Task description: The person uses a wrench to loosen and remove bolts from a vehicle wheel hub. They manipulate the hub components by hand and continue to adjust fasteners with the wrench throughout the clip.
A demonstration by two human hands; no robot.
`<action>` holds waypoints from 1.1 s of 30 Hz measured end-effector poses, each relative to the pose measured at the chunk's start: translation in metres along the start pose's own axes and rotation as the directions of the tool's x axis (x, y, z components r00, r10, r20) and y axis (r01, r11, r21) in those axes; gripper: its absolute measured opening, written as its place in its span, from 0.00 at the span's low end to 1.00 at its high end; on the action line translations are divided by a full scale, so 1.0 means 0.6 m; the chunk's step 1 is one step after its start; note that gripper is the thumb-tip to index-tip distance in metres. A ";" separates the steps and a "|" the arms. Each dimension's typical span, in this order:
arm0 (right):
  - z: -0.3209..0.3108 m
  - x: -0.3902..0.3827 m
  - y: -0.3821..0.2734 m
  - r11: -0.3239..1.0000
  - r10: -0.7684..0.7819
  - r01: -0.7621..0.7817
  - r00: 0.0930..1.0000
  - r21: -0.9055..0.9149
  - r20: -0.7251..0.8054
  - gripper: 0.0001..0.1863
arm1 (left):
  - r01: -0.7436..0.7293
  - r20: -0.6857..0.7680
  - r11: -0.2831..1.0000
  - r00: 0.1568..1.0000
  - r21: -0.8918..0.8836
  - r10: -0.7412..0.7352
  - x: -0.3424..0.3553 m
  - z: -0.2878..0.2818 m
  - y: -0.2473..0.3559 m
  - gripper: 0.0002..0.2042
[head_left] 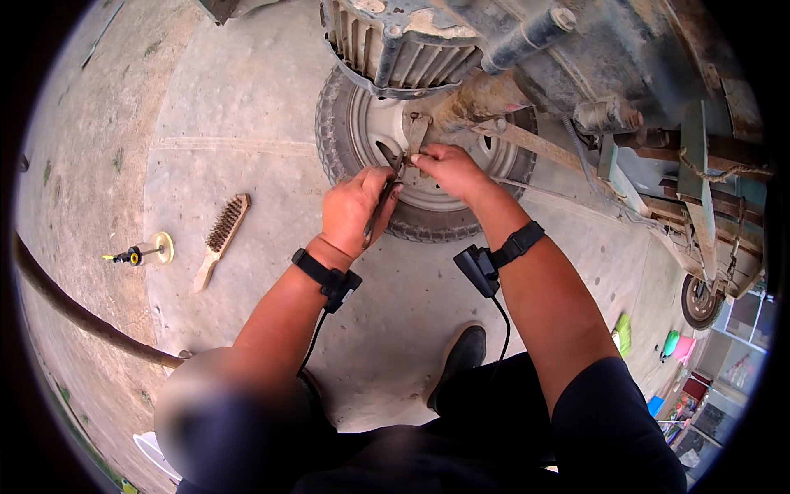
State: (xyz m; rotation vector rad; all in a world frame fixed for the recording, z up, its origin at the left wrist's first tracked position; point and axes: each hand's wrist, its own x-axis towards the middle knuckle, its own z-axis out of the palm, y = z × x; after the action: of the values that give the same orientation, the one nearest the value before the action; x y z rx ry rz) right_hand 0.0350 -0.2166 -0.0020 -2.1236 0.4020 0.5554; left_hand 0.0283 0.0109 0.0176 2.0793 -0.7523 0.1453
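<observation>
The left hand point(354, 210) is curled tight around a dark metal pliers-like tool point(385, 193), its tip pointing to one o'clock. At two o'clock from it, the right hand point(448, 169) pinches its fingertips point(417, 158) on a rusty metal bracket point(414, 132) at the hub of the small grey-rimmed rubber wheel point(362, 123). A wooden-handled wire brush point(222, 239) lies on the concrete at nine o'clock.

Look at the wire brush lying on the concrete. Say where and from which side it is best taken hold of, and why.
Probably by the bare wooden handle end of the wire brush, the end nearer the person, coming from above. The brush lies flat with bristles at its far end, so the plain narrow handle offers a clean grip. It is to the left of the left hand, which, like the right hand, is at the wheel.
</observation>
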 end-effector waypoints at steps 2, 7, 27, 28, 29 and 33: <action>0.001 0.003 0.009 1.000 -0.023 0.023 1.000 0.011 -0.015 0.26 | -0.013 0.005 0.999 1.000 0.039 0.013 -0.002 0.006 0.004 0.10; 0.003 0.002 0.006 0.999 -0.018 0.018 1.000 -0.032 -0.018 0.27 | 0.018 0.023 0.997 1.000 0.070 -0.020 -0.002 0.013 0.001 0.11; 0.000 -0.007 -0.006 0.999 0.027 -0.027 1.000 -0.019 0.012 0.26 | 0.813 0.483 0.456 0.583 -0.362 -0.654 0.154 0.030 -0.050 0.19; 0.000 -0.008 -0.008 0.999 0.036 -0.036 0.999 -0.012 0.018 0.26 | 0.838 0.517 0.403 0.544 -0.367 -0.660 0.155 0.027 -0.050 0.20; 0.001 -0.008 -0.011 0.999 0.045 -0.045 0.999 -0.005 0.024 0.26 | 0.834 0.503 0.401 0.549 -0.378 -0.667 0.155 0.028 -0.053 0.20; 0.002 -0.004 0.004 1.000 0.002 -0.002 1.000 -0.021 -0.013 0.26 | 0.788 0.435 0.452 0.611 -0.419 -0.661 0.150 0.026 -0.057 0.19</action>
State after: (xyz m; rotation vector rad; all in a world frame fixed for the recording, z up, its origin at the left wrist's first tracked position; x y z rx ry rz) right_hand 0.0316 -0.2165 -0.0032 -2.1479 0.4068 0.5498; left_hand 0.1178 -0.0283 0.0171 1.6343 0.0883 -0.7374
